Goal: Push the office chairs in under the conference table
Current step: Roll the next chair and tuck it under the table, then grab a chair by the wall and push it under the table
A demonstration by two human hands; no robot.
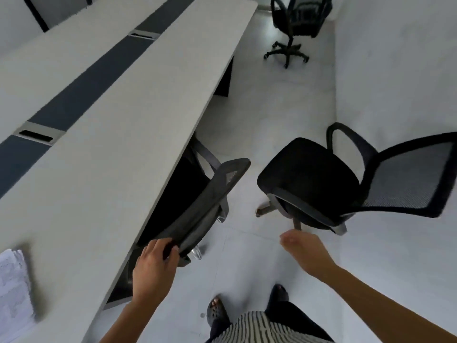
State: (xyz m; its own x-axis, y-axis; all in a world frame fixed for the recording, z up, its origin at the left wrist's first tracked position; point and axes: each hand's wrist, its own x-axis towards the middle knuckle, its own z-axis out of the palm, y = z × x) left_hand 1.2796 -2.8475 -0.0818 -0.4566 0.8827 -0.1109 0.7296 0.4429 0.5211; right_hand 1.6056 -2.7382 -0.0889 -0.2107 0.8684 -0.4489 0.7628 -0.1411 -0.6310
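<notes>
A long pale bench [138, 134] runs diagonally away from the viewer, its near long edge bordering an open strip of light tiled floor [284, 105]. One black mesh office chair [210, 201] is tucked against that edge, seat hidden beneath the top, backrest just outside it. The left hand [154, 266] curls its fingers around the backrest's top rim. A second black office chair [346, 184] stands apart from the bench edge out on the floor, seat turned toward the bench. The right hand [303, 248] hangs loosely curled, empty, just short of this chair's base. A third chair [296, 23] stands beyond the bench's far end. A paper stack [13, 288] lies on the bench's near corner.
</notes>
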